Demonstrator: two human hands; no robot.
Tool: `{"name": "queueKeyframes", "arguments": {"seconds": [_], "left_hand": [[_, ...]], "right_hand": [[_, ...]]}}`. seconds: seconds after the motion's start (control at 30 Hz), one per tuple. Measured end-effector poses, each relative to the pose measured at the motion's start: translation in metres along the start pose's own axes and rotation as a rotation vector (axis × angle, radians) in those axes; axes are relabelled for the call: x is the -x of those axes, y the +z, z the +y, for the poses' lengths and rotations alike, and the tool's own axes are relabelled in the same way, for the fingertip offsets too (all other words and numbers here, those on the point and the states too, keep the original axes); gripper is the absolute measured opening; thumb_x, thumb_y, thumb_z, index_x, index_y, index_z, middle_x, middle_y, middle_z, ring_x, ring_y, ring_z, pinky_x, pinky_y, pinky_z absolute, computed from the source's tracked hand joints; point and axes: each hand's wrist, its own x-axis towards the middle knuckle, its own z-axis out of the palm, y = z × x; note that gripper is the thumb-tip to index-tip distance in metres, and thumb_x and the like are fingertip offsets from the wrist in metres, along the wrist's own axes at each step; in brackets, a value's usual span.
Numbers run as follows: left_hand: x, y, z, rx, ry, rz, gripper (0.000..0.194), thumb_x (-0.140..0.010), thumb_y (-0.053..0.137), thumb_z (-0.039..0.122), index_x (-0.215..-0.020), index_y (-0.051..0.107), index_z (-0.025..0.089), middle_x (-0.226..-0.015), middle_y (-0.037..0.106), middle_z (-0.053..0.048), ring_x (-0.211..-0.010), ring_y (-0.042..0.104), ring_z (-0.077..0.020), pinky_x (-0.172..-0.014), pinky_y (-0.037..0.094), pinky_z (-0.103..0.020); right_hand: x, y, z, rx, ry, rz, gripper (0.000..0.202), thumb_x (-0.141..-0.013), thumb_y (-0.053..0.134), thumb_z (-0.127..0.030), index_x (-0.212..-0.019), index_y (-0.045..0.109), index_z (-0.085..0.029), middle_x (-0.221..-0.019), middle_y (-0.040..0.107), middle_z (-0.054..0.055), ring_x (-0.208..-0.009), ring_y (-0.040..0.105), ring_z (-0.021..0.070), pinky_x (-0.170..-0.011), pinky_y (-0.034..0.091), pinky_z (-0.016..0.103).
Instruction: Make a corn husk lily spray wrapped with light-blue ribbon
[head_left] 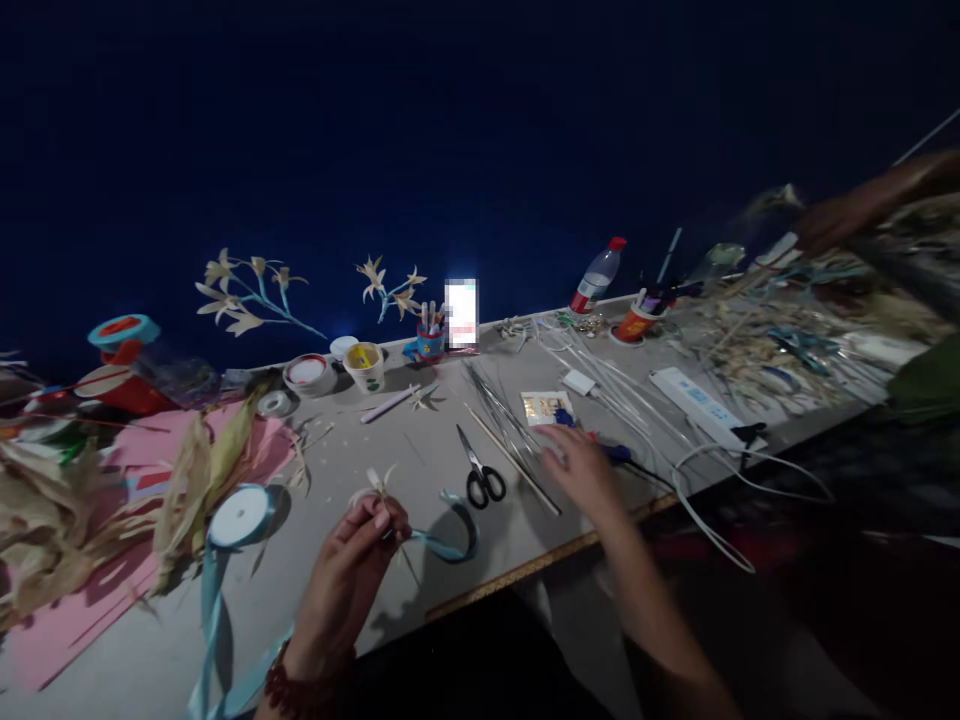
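If the left hand (358, 550) marks the centre of a clock with twelve at the dark blue wall (480, 130), crinkled, papery husks (45, 545) lie at nine, tan and ribbed, over flat sheets of pink paper (67, 625). Nearer along that line sits a roll of light-blue satin ribbon (240, 515) around a white disc, its loose length twisting down towards six. At eleven, a spray of cream flowers (259, 295) branches on stems wrapped in pale blue. The left hand itself pinches a small flower (377, 485) between thumb and fingertips; its slim, pointed petals, white to cream, splay upward. A smooth ribbon strip (446, 550) curls on the grey table (442, 400) at three, close to that hand. Black-handled scissors (478, 478) lie just past two, tips towards eleven, with thin metallic wires (510, 410) and a straight wooden stick (517, 465) beyond. Between two and three, the right hand (581, 470) holds its fingers loosely apart beside a blue tool (619, 453); whether it touches anything I cannot tell. Farther out, just past two, a white plastic power strip (694, 405) lies flat.
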Motion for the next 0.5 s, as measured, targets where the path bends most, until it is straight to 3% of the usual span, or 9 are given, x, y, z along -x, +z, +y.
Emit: {"name": "queueKeyframes", "arguments": {"seconds": [0.1,0.17,0.37,0.5], "left_hand": [[-0.002,-0.002,0.001,-0.008,0.004,-0.011,0.009,-0.082,0.067,0.019,-0.077,0.060,0.016,-0.078,0.052,-0.002,-0.075,0.049,-0.0139,-0.071,0.043,-0.027],[-0.003,0.000,0.000,-0.005,-0.008,-0.037,0.009,-0.083,0.066,0.019,-0.077,0.060,0.017,-0.078,0.052,-0.002,-0.075,0.049,-0.0137,-0.071,0.042,-0.027],[-0.002,0.006,-0.002,-0.005,-0.010,-0.076,0.010,-0.084,0.064,0.018,-0.077,0.058,0.017,-0.076,0.050,-0.002,-0.074,0.048,-0.0142,-0.071,0.042,-0.027],[0.000,0.005,0.000,-0.003,-0.013,-0.034,0.009,-0.083,0.066,0.017,-0.077,0.058,0.017,-0.078,0.050,-0.002,-0.075,0.048,-0.0141,-0.071,0.042,-0.027]], "right_hand": [[0.008,-0.015,0.057,0.141,0.071,-0.006,0.042,-0.075,0.054,-0.008,-0.116,0.062,-0.012,-0.116,0.065,0.018,-0.107,0.058,0.0326,-0.094,0.044,0.046],[0.012,-0.016,0.078,0.185,0.075,-0.028,0.043,-0.071,0.054,-0.006,-0.113,0.063,-0.011,-0.115,0.064,0.019,-0.104,0.059,0.0331,-0.091,0.046,0.046],[0.015,-0.006,0.094,0.235,0.035,-0.049,0.045,-0.072,0.053,-0.005,-0.115,0.062,-0.011,-0.115,0.058,0.017,-0.104,0.059,0.0289,-0.090,0.048,0.039],[0.016,-0.008,0.100,0.255,0.038,-0.036,0.048,-0.073,0.053,-0.008,-0.120,0.060,-0.012,-0.116,0.054,0.018,-0.102,0.059,0.0304,-0.090,0.049,0.042]]}}
